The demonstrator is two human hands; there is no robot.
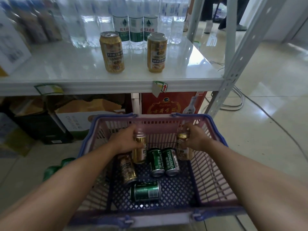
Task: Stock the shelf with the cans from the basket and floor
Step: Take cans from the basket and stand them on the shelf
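A pink and blue basket [215,165] sits on the floor below the white shelf [70,64]. Inside it my left hand [123,139] grips an upright gold can [139,151], and my right hand [196,139] grips another gold can [183,150] by the far right wall. Loose in the basket lie two green cans side by side [164,161], a third green can [146,190] nearer me, and a gold can [126,169] on its side. Two gold cans stand upright on the shelf, one left [112,52] and one right [157,53]. Green cans [55,169] lie on the floor left of the basket, partly hidden by my left arm.
Water bottles [133,22] line the back of the shelf, with dark bottles at the far left. A grey metal upright [233,64] stands at the shelf's right end. Cardboard boxes and a red carton [170,104] fill the space under the shelf. Cables [238,100] trail on the tiled floor.
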